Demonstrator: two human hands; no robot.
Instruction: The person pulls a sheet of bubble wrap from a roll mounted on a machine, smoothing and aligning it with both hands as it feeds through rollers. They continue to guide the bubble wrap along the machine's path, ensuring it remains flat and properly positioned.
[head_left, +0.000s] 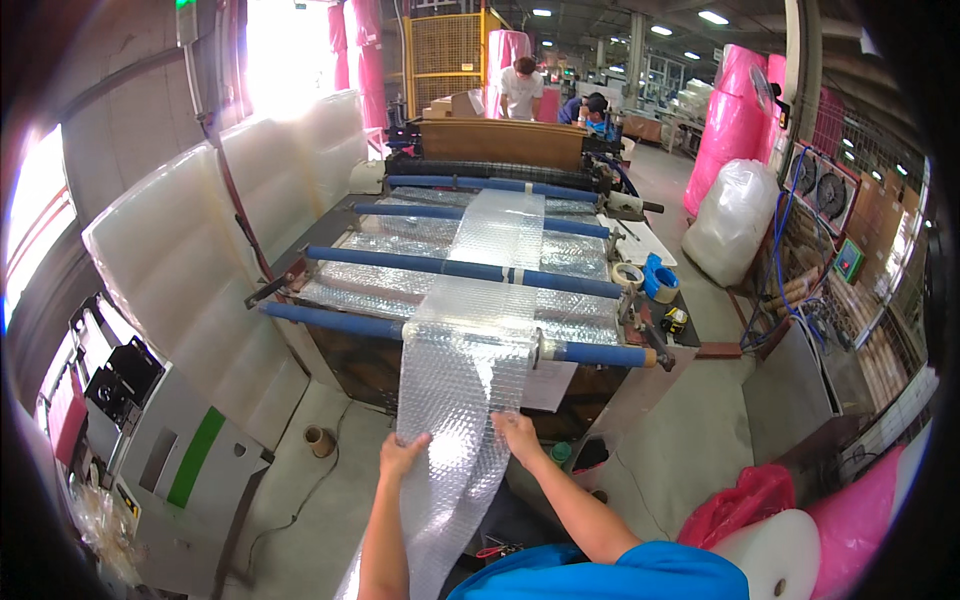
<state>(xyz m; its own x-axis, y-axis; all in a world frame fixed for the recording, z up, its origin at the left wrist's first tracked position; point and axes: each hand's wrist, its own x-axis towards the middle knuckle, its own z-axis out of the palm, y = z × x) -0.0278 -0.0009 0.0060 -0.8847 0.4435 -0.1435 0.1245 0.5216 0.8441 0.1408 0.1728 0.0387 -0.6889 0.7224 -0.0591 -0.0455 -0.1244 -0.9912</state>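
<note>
A long strip of clear bubble wrap [455,400] comes off the machine toward me, passes over the front blue roller [340,319] and hangs down past my lap to the lower left. My left hand [403,456] pinches its left edge, thumb on top and the other fingers hidden underneath. On the opposite edge, a little farther from me, my right hand [516,437] grips the film between thumb and fingers. Behind the front roller, more blue rollers [455,265] cross the machine bed, with silvery film [380,285] beneath the strip.
Tape rolls [660,280] and a yellow-black tape measure [674,319] lie at the bed's right. Wrapped white rolls [170,230] line the left, beside a grey cabinet [190,470]. Pink rolls [730,130] stand far right. Two people [521,90] are beyond the machine.
</note>
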